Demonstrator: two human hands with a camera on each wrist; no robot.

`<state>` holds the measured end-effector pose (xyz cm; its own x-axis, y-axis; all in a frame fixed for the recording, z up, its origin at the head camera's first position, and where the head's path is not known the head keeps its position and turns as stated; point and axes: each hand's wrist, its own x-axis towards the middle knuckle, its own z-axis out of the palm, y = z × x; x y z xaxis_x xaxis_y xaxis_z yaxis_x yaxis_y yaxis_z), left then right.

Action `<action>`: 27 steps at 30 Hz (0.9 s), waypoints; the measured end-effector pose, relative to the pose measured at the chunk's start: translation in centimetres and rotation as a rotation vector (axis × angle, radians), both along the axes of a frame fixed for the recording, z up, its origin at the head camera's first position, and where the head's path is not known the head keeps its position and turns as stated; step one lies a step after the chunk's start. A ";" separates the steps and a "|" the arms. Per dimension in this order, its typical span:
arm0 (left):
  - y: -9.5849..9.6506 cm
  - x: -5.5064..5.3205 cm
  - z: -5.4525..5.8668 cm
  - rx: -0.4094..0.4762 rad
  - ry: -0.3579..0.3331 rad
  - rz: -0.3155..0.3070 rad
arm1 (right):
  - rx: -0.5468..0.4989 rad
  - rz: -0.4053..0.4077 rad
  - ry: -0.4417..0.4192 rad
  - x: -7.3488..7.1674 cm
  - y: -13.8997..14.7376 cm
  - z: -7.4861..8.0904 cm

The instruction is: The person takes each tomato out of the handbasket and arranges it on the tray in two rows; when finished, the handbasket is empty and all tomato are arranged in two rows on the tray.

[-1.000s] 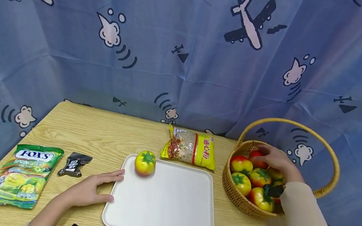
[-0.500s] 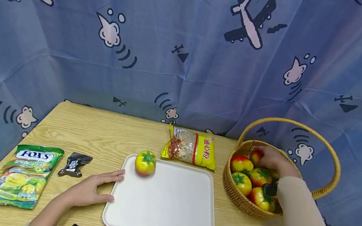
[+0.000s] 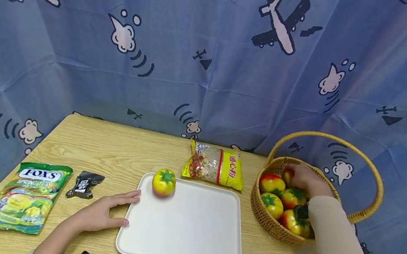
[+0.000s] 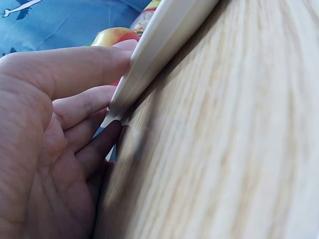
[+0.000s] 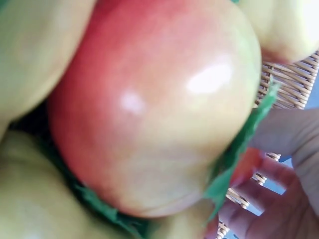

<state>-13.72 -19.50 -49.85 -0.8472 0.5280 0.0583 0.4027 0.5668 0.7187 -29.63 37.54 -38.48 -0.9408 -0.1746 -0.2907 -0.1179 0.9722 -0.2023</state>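
My left hand (image 3: pixel 99 213) rests at the left edge of a white tray (image 3: pixel 188 230), its fingertips and thumb touching the rim. A yellow-red tomato (image 3: pixel 164 183) with a green leafy top sits at the tray's back left. On the right, my right hand (image 3: pixel 305 177) reaches into a wicker basket (image 3: pixel 271 227) of similar tomatoes. Its fingers and thumb are around a red tomato (image 3: pixel 288 176) at the basket's back, mostly hidden by the hand. In the right wrist view, a large tomato (image 5: pixel 159 99) lies in front of the hand (image 5: pixel 284 184).
Behind the tray lies a yellow bag of pasta (image 3: pixel 214 165). A green FOX'S candy bag (image 3: pixel 23 196) and a small black wrapped packet (image 3: pixel 84 184) lie on the left. The basket's tall handle (image 3: pixel 337 139) arches over the right forearm. A blue patterned curtain (image 3: pixel 183 53) stands behind the table.
My right hand has shifted slightly left and deeper into the basket, around the back red tomato, which now shows less. The left hand and the tray stay in place.
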 end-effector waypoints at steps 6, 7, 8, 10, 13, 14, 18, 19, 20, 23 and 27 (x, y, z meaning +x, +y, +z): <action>0.0 0.0 0.0 -0.005 -0.003 0.000 | 0.001 0.029 0.033 -0.1 0.3 -0.2; 0.0 0.0 0.0 -0.003 -0.005 0.000 | -0.007 0.029 0.036 -0.1 0.3 -0.2; 0.0 0.0 0.1 -0.002 -0.006 0.000 | -0.009 0.032 0.042 0.0 0.3 -0.2; 0.1 0.0 0.2 0.002 -0.010 0.000 | -0.013 0.038 0.054 0.1 0.4 -0.2; 0.1 0.0 0.3 0.003 -0.016 0.001 | -0.029 0.052 0.078 0.2 0.6 -0.1; 0.0 0.0 0.3 0.003 -0.019 0.002 | -0.031 0.051 0.077 0.3 0.7 0.0; 0.0 0.0 0.2 -0.002 -0.025 0.004 | -0.048 0.029 0.067 0.6 1.0 0.5; 0.0 0.0 0.2 -0.003 -0.026 0.004 | -0.045 0.016 0.063 0.8 1.0 0.6; -0.1 -0.1 0.3 -0.003 -0.026 0.004 | -0.043 0.008 0.064 0.9 1.0 0.7; -0.1 -0.1 0.3 0.003 -0.028 0.001 | -0.045 0.000 0.084 1.2 1.1 1.1; -0.1 0.0 0.3 0.007 -0.026 -0.003 | -0.079 0.001 0.108 1.5 1.3 1.4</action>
<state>-13.76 -19.55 -49.58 -0.8470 0.5302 0.0397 0.3853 0.5606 0.7330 -28.12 38.86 -37.12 -0.9655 -0.1943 -0.1736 -0.1444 0.9537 -0.2639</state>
